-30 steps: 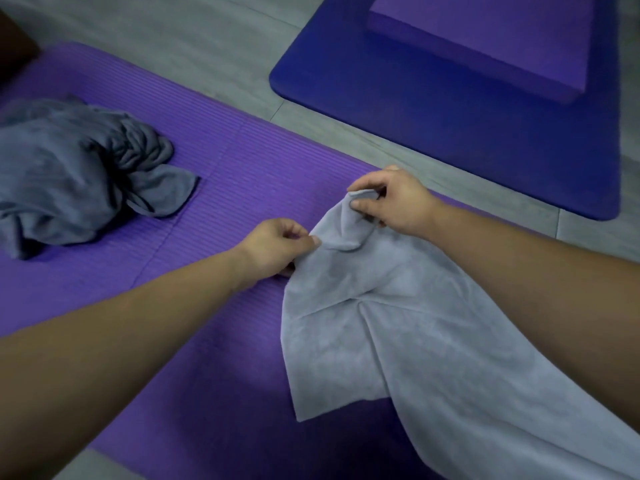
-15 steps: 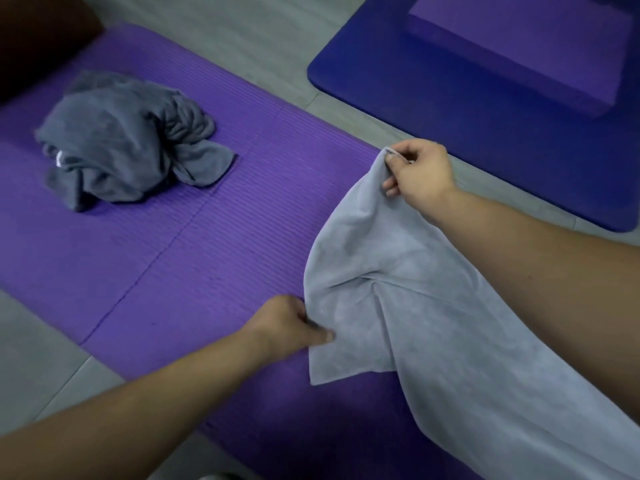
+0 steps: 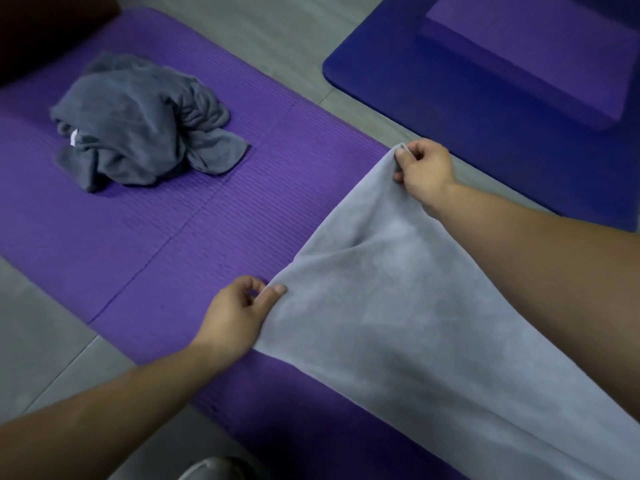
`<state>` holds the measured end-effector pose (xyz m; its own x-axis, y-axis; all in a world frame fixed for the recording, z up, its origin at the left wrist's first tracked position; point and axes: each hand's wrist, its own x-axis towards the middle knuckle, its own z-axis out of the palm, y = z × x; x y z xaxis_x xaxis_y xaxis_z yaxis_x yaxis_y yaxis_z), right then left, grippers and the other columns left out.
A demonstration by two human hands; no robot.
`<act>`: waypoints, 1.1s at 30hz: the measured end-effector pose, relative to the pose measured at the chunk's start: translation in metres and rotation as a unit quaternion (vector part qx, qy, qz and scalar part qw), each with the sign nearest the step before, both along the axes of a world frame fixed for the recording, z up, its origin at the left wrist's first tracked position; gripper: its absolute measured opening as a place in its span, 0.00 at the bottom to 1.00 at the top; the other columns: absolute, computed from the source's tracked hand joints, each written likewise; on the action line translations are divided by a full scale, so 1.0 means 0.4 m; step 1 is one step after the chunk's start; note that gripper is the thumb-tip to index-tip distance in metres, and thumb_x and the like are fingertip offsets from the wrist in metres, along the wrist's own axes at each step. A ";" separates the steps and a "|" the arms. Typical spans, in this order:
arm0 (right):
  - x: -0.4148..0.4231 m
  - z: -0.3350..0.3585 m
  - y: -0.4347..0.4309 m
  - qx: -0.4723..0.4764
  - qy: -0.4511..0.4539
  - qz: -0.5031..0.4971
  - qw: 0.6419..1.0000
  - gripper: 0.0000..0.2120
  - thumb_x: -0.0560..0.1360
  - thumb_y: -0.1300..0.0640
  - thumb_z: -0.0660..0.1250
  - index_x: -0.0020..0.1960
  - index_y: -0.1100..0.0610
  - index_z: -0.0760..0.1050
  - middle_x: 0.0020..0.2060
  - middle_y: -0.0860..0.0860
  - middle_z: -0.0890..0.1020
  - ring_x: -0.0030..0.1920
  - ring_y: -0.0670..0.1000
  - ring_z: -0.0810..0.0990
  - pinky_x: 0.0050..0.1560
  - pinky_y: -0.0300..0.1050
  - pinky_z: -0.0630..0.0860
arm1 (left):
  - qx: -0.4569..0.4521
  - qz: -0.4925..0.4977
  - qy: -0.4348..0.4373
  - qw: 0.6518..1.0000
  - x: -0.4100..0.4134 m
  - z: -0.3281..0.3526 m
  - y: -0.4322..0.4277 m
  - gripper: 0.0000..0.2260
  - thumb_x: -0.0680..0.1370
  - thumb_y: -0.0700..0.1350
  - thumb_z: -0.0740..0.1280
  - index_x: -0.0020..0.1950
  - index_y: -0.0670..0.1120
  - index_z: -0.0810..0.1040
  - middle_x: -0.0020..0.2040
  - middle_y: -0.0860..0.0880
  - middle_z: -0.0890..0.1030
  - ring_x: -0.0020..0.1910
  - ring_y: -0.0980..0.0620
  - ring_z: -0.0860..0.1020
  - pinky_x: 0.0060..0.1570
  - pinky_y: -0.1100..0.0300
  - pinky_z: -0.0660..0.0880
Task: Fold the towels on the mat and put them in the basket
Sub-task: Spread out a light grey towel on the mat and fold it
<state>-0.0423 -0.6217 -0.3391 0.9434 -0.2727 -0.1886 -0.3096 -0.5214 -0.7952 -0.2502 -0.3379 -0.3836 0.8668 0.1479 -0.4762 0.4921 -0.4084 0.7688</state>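
Two hands hold one light grey towel by a single edge. The left hand pinches the nearer corner between thumb and forefinger, with the remaining fingers loosely curled. The right hand pinches the farther corner in the same way (a short strip of hem shows above the thumb). The edge between the two corners is pulled nearly straight, running from the left hand up and to the right. From that edge the cloth extends toward the lower right, passes beneath the right forearm and leaves the frame. The towel hangs over the near end of the purple ribbed mat; whether its underside touches the mat cannot be determined.

A dark grey towel lies crumpled on the far left part of the same mat, well apart from both hands, with a small white tag on its left side. A blue mat lies on the grey floor beyond the right hand and carries a purple block. A pale rounded object at the bottom edge is possibly a shoe toe.
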 end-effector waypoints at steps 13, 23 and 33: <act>0.098 -0.122 0.105 -0.078 0.028 0.008 0.997 0.09 0.81 0.48 0.66 0.51 0.53 0.80 0.45 0.48 0.83 0.45 0.50 0.80 0.50 0.44 0.76 | 0.142 -0.133 0.061 0.979 -0.051 -0.011 0.099 0.18 0.78 0.63 0.67 0.40 0.49 0.74 0.29 0.53 0.81 0.26 0.58 0.78 0.34 0.53 0.78; 0.093 -0.136 0.128 -0.104 0.026 0.049 0.993 0.20 0.80 0.50 0.67 0.70 0.52 0.72 0.67 0.52 0.76 0.64 0.53 0.77 0.61 0.41 0.71 | 0.135 -0.158 0.115 0.971 0.015 0.001 0.141 0.14 0.77 0.55 0.73 0.41 0.47 0.75 0.28 0.51 0.83 0.26 0.54 0.81 0.37 0.54 0.79; -0.051 -0.198 0.141 -0.395 0.076 0.324 0.856 0.35 0.82 0.33 0.41 0.83 0.48 0.41 0.82 0.51 0.40 0.81 0.56 0.36 0.78 0.62 0.36 | 0.165 -0.200 0.101 0.960 0.012 -0.003 0.147 0.16 0.71 0.57 0.76 0.44 0.52 0.72 0.33 0.52 0.82 0.33 0.54 0.80 0.40 0.51 0.78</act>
